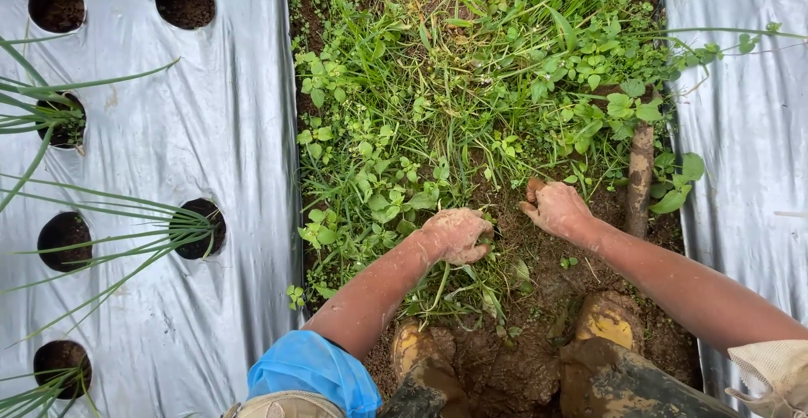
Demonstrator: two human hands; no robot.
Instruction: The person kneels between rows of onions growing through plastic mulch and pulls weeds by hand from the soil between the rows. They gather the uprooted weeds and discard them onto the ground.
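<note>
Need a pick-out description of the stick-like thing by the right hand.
Start at the weedy soil strip between the two silver plastic sheets. Along its right edge, just beyond the right hand, stands a brown, mud-caked wooden handle. It is the only straight, leafless brown shaft among green weeds.

No packages, labels, signs or screens show anywhere in this view.
</note>
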